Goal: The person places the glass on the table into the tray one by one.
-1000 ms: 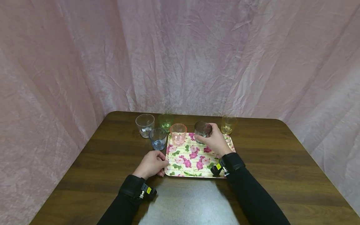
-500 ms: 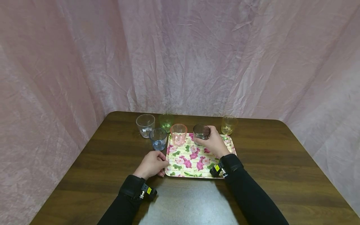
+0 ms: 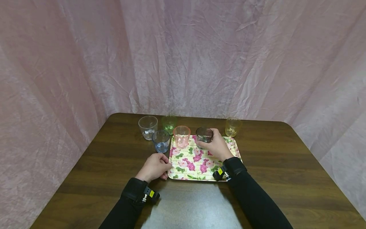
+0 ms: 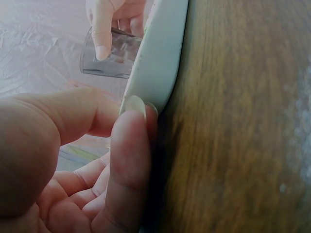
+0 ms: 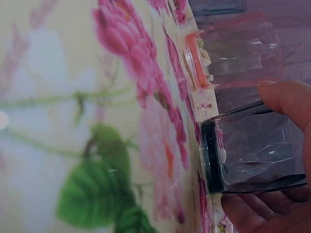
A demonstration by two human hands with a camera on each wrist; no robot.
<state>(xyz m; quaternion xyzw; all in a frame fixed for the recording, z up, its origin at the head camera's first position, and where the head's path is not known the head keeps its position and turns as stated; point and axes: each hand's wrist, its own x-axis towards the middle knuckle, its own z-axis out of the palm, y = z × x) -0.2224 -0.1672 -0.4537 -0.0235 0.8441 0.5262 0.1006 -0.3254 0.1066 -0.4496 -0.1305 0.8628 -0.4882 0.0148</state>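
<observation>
My right hand (image 3: 214, 144) grips a dark grey glass (image 3: 204, 136) upright at the back of the floral tray (image 3: 191, 159). In the right wrist view the dark glass (image 5: 257, 150) has its base at the tray's surface, thumb on one side and fingers on the other. My left hand (image 3: 154, 167) pinches the tray's left rim between thumb and fingers; the white rim (image 4: 158, 58) shows in the left wrist view. Left of the dark glass, a pink glass (image 3: 181, 137) stands on the tray, apart from it.
Beyond the tray's left side stand a blue glass (image 3: 161, 142), a clear glass (image 3: 147, 128) and a green glass (image 3: 169, 124). A yellow glass (image 3: 233, 127) is behind the tray's right back corner. All rest on the brown wooden table (image 3: 280, 165), with a pink curtain (image 3: 183, 63) behind.
My right hand has brought the dark grey glass slightly left and nearer, down to the tray; over the last half second it barely moves. The left hand stays at the tray's rim.
</observation>
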